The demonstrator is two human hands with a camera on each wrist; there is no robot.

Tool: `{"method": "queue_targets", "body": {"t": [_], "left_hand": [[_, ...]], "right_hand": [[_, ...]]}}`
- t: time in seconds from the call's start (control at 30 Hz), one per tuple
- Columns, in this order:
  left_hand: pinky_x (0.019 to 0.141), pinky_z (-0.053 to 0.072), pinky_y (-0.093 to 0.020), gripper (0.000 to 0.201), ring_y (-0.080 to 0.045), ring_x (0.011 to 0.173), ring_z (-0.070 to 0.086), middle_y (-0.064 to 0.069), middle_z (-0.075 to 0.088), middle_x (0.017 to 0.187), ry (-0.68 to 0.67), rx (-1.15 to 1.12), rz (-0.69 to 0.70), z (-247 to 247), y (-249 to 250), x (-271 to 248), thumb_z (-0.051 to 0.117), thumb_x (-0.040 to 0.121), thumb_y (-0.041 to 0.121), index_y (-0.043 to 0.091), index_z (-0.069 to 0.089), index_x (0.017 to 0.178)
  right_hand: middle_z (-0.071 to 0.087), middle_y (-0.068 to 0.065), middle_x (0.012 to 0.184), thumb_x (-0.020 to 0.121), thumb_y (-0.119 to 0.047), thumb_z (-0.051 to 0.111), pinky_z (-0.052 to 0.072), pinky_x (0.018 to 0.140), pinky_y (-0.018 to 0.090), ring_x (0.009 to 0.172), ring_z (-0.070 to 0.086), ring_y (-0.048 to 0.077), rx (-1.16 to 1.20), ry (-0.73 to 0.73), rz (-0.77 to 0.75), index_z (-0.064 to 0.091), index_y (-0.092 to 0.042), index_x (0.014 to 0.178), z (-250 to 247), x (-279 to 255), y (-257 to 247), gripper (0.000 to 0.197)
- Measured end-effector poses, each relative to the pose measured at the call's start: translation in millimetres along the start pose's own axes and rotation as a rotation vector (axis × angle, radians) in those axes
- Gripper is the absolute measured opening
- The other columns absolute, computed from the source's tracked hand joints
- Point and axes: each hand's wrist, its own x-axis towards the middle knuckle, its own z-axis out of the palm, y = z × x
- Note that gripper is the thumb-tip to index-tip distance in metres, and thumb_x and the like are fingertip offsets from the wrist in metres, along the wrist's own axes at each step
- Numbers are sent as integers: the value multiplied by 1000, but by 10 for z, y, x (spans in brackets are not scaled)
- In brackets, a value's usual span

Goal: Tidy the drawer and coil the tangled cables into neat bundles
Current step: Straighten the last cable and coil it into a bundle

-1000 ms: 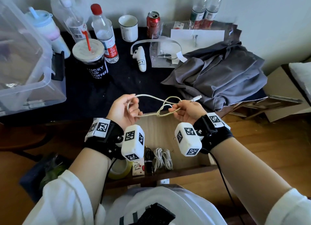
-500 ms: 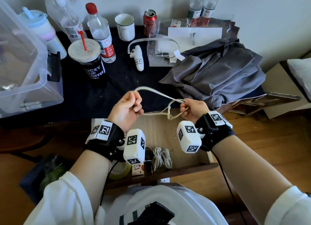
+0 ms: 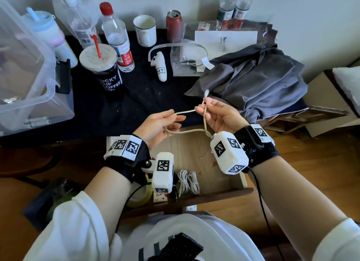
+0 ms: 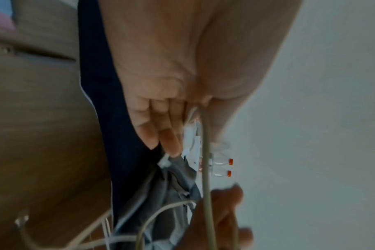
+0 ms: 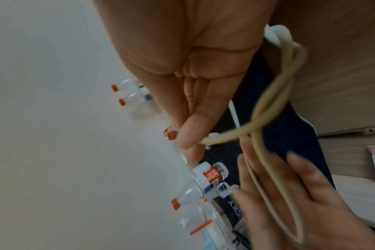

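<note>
A beige cable runs taut between my two hands above the open wooden drawer. My left hand pinches it between thumb and fingers, and a loop lies across those fingers. My right hand pinches the cable at the fingertips, with the white plug end sticking up just beyond. A slack loop hangs below both hands, twisted near my right palm. Coiled white cables lie at the drawer's front. The left wrist view shows the cable running out past my thumb.
The dark tabletop beyond carries a coffee cup, bottles, a mug, a can, a white controller and a grey garment. A clear plastic box stands left. A tape roll sits in the drawer.
Both hands have come closer together and risen. The wide loop between them has drawn into a short taut stretch, and the plug end now points up past my right fingertips.
</note>
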Motion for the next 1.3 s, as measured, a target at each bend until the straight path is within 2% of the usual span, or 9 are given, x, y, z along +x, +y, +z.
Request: {"method": "queue_targets", "body": {"t": [0.1, 0.17, 0.4, 0.53, 0.77, 0.97, 1.07, 1.2, 1.3], "left_hand": [[90, 47, -36, 50, -20, 112, 56, -7, 59, 125, -70, -81, 20, 62, 45, -36, 54, 88, 18, 11, 39, 135], [91, 46, -41, 74, -19, 115, 55, -3, 58, 125, -73, -118, 26, 90, 66, -33, 61, 77, 18, 13, 26, 141], [76, 43, -28, 57, -13, 96, 55, 0, 60, 101, 72, 95, -95, 87, 38, 63, 69, 81, 17, 13, 34, 125], [82, 44, -23, 65, -16, 113, 50, -4, 52, 121, 219, 56, -32, -28, 11, 113, 71, 80, 22, -1, 42, 133], [86, 45, -23, 55, -16, 118, 53, -6, 57, 126, -14, 256, -25, 104, 92, 36, 68, 80, 13, 4, 49, 131], [71, 42, -23, 44, -12, 90, 62, -2, 67, 102, -104, 279, -24, 147, 136, 32, 62, 85, 10, 12, 51, 127], [62, 38, -21, 23, -9, 75, 59, 2, 65, 85, -141, 272, -6, 180, 147, 20, 57, 87, 7, 17, 58, 107], [50, 32, -19, 22, -7, 56, 53, -2, 63, 68, -123, 327, 5, 190, 158, 38, 44, 88, -6, 9, 59, 81], [48, 31, -18, 25, -3, 49, 54, 1, 69, 62, -127, 417, 5, 148, 152, 68, 46, 88, -6, 8, 62, 75]], "right_hand": [[72, 2, 73, 95, 0, 41, 50, 49, 12, 71, 71, 9, -46, -55, -66, 52, -9, 89, 106, -17, 9, 15], [73, 1, 77, 94, 0, 44, 51, 51, 12, 73, 70, 9, -92, -74, -112, 52, -11, 86, 152, -18, 14, 16], [74, -3, 77, 89, -2, 54, 33, 44, 14, 44, 46, 3, -310, -14, -231, 53, -14, 80, 221, 49, 45, 16], [73, -3, 76, 88, -1, 55, 30, 41, 13, 41, 44, 4, -305, 35, -249, 52, -14, 78, 216, 46, 54, 17], [73, -2, 79, 84, -5, 64, 30, 45, 19, 44, 46, 6, -413, 94, -223, 55, -15, 78, 227, 78, 119, 14], [72, -4, 70, 82, -4, 66, 32, 45, 18, 42, 51, 4, -459, 79, -204, 58, -15, 78, 245, 84, 137, 14], [70, -3, 60, 79, -2, 68, 38, 43, 16, 42, 55, 4, -501, 79, -205, 60, -14, 74, 301, 75, 191, 16], [73, 11, 81, 81, 5, 63, 49, 45, 17, 47, 60, 5, -528, 9, -216, 58, -9, 77, 335, 79, 229, 15], [67, 11, 91, 85, 6, 59, 44, 43, 13, 44, 57, -1, -692, -32, -251, 56, -5, 100, 285, 92, 239, 19]]}}
